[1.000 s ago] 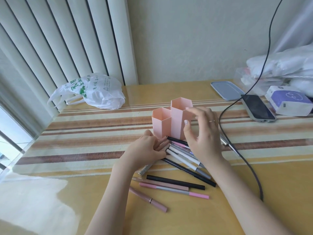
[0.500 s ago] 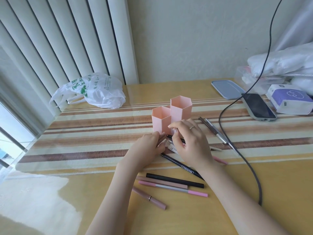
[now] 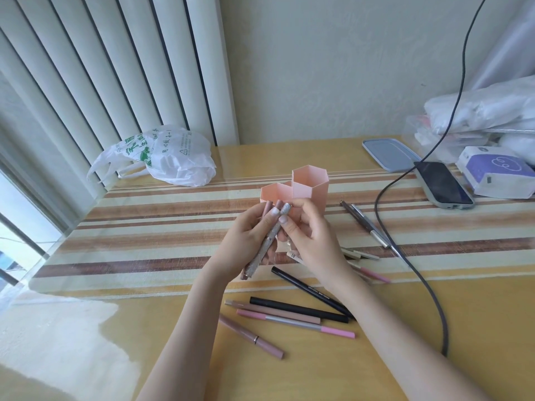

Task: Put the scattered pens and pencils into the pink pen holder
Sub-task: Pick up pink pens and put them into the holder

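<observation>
Lifted since before: left hand point(image 3: 246, 238) grips pens point(image 3: 267, 235); "D1" label point(image 3: 293, 255).

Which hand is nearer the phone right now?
Right. The right hand sits in front of the pink pen holder, on the phone's side; the left hand, gripping a bundle of pens, is farther away.
</observation>
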A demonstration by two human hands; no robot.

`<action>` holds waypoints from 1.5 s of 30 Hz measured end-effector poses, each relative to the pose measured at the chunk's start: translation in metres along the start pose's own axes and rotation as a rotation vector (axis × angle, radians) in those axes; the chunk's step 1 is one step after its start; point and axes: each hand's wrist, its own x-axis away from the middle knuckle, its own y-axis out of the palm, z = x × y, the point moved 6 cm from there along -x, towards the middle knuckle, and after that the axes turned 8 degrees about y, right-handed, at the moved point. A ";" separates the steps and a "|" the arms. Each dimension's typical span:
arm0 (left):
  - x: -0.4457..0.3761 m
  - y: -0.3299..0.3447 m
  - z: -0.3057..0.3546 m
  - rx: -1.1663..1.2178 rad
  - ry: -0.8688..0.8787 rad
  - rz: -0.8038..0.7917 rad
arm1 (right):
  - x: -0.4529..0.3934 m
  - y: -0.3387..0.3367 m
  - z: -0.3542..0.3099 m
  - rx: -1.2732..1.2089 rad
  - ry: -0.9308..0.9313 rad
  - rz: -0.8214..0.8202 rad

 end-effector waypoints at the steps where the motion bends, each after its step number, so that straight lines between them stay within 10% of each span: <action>1: 0.000 0.000 -0.001 0.026 -0.013 -0.006 | 0.000 0.001 -0.001 -0.042 0.011 -0.017; 11: 0.006 -0.013 -0.011 0.415 -0.212 -0.062 | -0.003 -0.010 -0.005 -0.176 0.111 0.047; 40: 0.007 -0.014 -0.026 0.485 -0.389 -0.069 | -0.002 -0.012 -0.008 -0.185 0.048 0.085; 45: 0.002 -0.028 -0.026 0.289 -0.270 0.164 | -0.003 -0.019 -0.015 -0.242 0.006 0.153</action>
